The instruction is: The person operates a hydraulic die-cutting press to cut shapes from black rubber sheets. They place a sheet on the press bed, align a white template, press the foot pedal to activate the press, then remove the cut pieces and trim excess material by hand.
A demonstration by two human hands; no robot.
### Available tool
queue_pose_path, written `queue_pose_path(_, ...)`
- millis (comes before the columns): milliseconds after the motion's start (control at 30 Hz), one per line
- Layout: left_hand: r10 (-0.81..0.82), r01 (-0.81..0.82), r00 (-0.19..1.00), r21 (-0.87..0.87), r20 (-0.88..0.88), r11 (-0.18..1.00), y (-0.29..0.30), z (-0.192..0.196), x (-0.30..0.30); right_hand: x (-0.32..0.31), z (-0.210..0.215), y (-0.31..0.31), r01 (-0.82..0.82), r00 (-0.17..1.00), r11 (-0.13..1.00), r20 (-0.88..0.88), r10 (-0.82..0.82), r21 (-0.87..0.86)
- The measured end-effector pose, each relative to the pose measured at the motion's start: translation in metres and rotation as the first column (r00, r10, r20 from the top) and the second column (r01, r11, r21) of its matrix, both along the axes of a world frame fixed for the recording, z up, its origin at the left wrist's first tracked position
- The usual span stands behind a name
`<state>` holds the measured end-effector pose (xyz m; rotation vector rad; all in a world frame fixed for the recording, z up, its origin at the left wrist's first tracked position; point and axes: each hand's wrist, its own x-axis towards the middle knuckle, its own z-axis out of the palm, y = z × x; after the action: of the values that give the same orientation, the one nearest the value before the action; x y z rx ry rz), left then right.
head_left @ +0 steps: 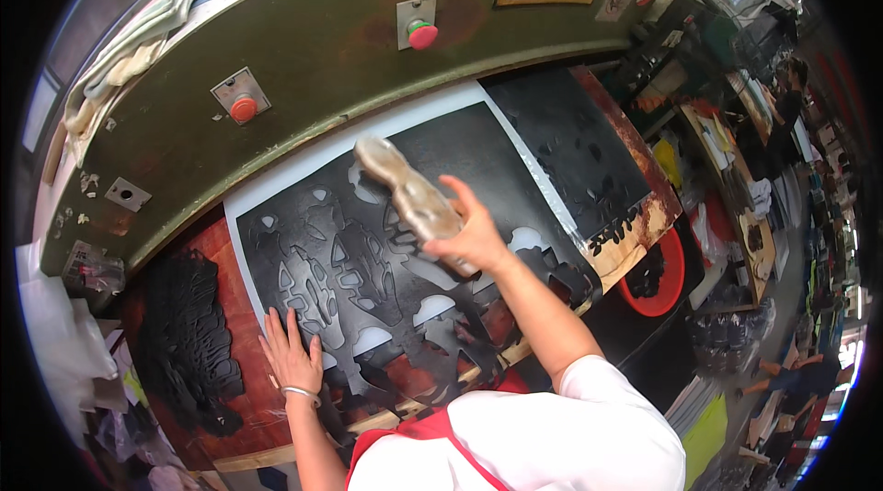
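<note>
My right hand (474,232) grips a long, waisted metal-and-beige cutting die (402,183), somewhat smeared by motion, above a black sheet (469,146). Shapes have been cut through the sheet's near half, leaving a web of strips and holes. My left hand (292,358), a bracelet at its wrist, lies flat with fingers spread on the sheet's left edge and holds nothing. Under the black sheet is a white sheet (241,238), its border showing at the left and back.
A green machine beam (322,50) with two red push buttons (243,108) spans the back. Stacked black cut pieces (189,335) lie on the red board at left. Another black sheet (570,142) is at right, near a red basin (676,275). Other people are in the far right background.
</note>
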<state>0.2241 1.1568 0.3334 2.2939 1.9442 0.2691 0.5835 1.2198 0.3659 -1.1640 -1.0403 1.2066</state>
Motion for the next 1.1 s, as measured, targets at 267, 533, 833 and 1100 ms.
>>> queue_pose_path(267, 0.009, -0.010, 0.999, -0.017, -0.046, 1.000, -0.001, 0.004, 0.002, 0.047, 0.050, -0.036, 0.392, 0.912, 0.872, 0.003, -0.411, 0.292)
queue_pose_path(533, 0.004, -0.004, 1.000, -0.007, -0.024, 1.000, 0.007, 0.006, 0.004, 0.054, 0.056, -0.047, 0.445, 0.869, 0.853, 0.099, -0.485, 0.273)
queue_pose_path(833, 0.077, -0.139, 0.894, 0.110, 0.441, 0.984, 0.007, 0.010, -0.030, 0.010, -0.009, 0.029, 0.515, 0.358, 0.850, 0.872, -0.333, 0.113)
queue_pose_path(1100, 0.391, -0.486, 0.779, 0.076, 0.491, 0.871, -0.030, 0.007, -0.040, 0.045, -0.039, 0.055, 0.472, 0.768, 0.859, 0.386, -0.511, 0.198)
